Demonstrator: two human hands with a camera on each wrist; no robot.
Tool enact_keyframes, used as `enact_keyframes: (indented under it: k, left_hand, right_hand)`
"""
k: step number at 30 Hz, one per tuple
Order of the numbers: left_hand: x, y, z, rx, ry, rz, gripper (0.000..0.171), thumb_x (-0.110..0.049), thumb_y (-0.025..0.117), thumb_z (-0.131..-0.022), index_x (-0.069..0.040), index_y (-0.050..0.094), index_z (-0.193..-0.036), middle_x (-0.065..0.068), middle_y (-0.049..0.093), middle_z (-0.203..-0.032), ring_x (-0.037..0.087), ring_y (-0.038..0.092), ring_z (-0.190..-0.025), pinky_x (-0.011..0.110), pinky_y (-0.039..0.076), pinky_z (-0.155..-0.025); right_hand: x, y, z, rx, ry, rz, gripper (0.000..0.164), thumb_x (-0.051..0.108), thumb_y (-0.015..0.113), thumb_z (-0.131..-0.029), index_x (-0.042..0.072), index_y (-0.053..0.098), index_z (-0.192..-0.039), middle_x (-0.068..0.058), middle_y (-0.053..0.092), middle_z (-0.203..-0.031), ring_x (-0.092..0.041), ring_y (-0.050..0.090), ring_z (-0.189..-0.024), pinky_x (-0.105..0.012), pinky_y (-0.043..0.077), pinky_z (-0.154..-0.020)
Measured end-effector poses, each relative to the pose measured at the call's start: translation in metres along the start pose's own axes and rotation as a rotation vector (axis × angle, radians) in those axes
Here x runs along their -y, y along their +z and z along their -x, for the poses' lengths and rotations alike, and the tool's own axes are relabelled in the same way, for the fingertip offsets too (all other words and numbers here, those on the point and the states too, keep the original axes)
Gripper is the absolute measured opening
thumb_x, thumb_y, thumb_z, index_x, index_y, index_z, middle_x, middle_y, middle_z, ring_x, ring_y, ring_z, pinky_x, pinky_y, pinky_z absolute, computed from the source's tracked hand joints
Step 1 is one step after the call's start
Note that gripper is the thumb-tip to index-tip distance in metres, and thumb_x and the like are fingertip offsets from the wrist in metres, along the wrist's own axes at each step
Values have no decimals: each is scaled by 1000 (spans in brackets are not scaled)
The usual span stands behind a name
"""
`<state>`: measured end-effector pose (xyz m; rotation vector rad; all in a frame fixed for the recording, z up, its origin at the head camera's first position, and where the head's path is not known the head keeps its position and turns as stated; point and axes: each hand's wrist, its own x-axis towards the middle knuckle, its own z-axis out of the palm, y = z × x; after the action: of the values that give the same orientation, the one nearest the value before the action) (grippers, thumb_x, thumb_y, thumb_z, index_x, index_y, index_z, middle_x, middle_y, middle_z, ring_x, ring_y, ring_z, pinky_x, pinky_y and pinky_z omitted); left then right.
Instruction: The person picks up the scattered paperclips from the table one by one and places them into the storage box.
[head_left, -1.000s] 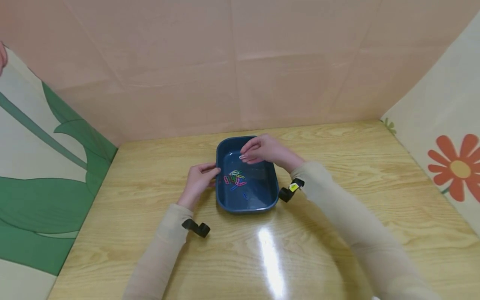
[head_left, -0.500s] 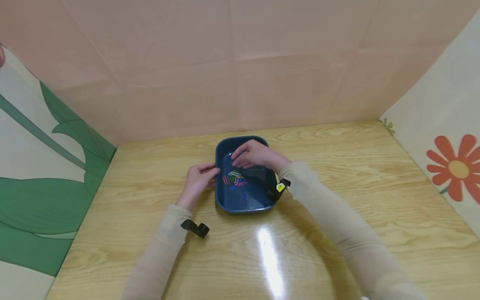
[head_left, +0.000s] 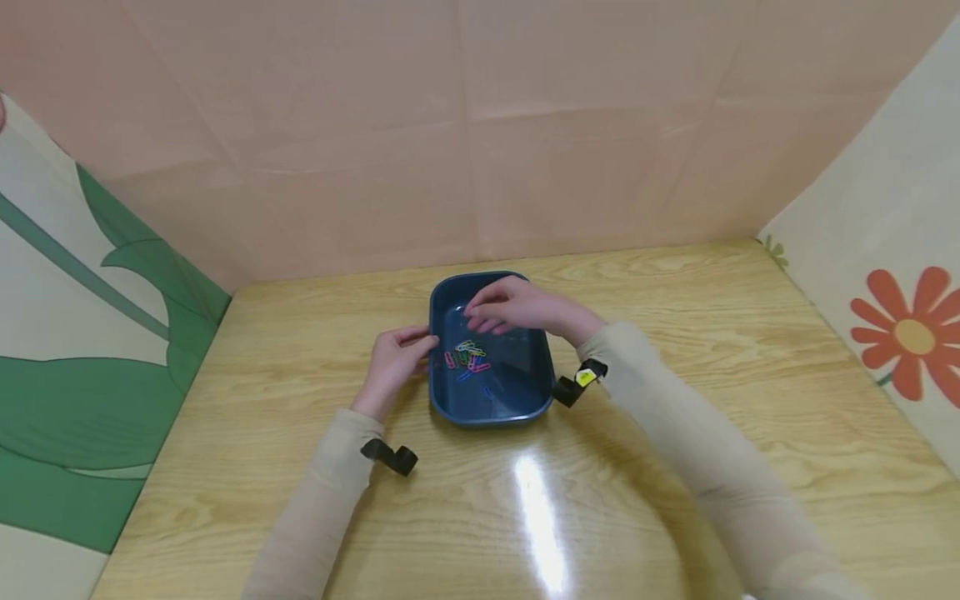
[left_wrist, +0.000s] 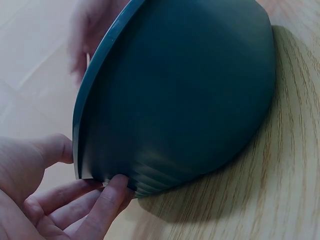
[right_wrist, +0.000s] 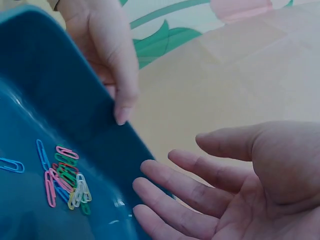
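Note:
A dark blue rectangular tray (head_left: 517, 387) sits on the wooden table. My left hand (head_left: 392, 367) holds its left side, the thumb on the rim and the fingers curled against the outer wall in the left wrist view. Inside the tray lies a small pile of coloured paper clips (head_left: 470, 353): pink, green, blue, yellow, red and white. One blue paper clip (right_wrist: 11, 165) lies apart from the pile. My right hand (head_left: 517, 305) hovers over the far part of the tray. In the right wrist view its fingers are spread and relaxed, with nothing between them.
Wooden tabletop (head_left: 315, 308) surrounds the tray. Behind it rises a pinkish wall sheet (head_left: 337, 167). Printed panels stand at either side, one with green leaves (head_left: 67, 408), the other with an orange flower (head_left: 915, 337). Both wrists wear black camera mounts.
A white paper clip showed between my right fingertips a second ago; it is gone from them now. The right hand dipped left, then drew back slightly. The left hand stays at the rim.

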<state>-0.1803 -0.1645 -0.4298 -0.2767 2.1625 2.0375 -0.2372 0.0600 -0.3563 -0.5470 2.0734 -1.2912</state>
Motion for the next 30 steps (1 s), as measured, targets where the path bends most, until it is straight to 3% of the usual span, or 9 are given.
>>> enact_keyframes:
  k: [6, 11, 17, 24, 30]
  left_hand:
    - [-1, -1, 0, -8, -9, 8, 36, -9, 66, -88, 3, 61, -122, 19, 66, -113, 35, 64, -99, 38, 58, -76]
    - [-1, -1, 0, -3, -12, 15, 36, -9, 66, -89, 3, 61, -122, 20, 66, -113, 35, 65, -99, 39, 58, -77]
    - [-2, 0, 1, -2, -11, 12, 36, -8, 66, -89, 4, 61, -122, 20, 66, -113, 33, 65, -98, 39, 57, -77]
    - [-3, 1, 1, -6, -8, 4, 37, -9, 66, -88, 4, 61, -122, 19, 66, -112, 34, 64, -99, 38, 57, -77]
    - [-4, 0, 1, -1, -8, -1, 37, -9, 66, -89, 4, 60, -123, 20, 65, -114, 35, 64, -101, 38, 57, -77]
  right_hand:
    - [4, -14, 28, 2, -36, 31, 34, 26, 53, -99, 3, 58, -123, -17, 63, -117, -27, 61, -106, -45, 50, -93]
    - [0, -28, 56, -20, -69, 56, 36, 26, 51, -100, 2, 55, -126, -13, 64, -114, -27, 60, -107, -46, 48, -95]
    - [-24, -47, 89, -56, -79, 91, 36, 24, 50, -101, -1, 54, -127, -18, 63, -116, -34, 58, -109, -50, 47, -94]
    - [-53, -62, 123, -94, -79, 152, 30, 16, 48, -101, -2, 56, -123, -13, 64, -111, -24, 61, -101, -44, 51, -90]
    - [-82, -64, 141, -122, -49, 171, 30, 18, 48, -101, -2, 56, -122, -19, 63, -113, -33, 60, -103, -43, 52, -87]
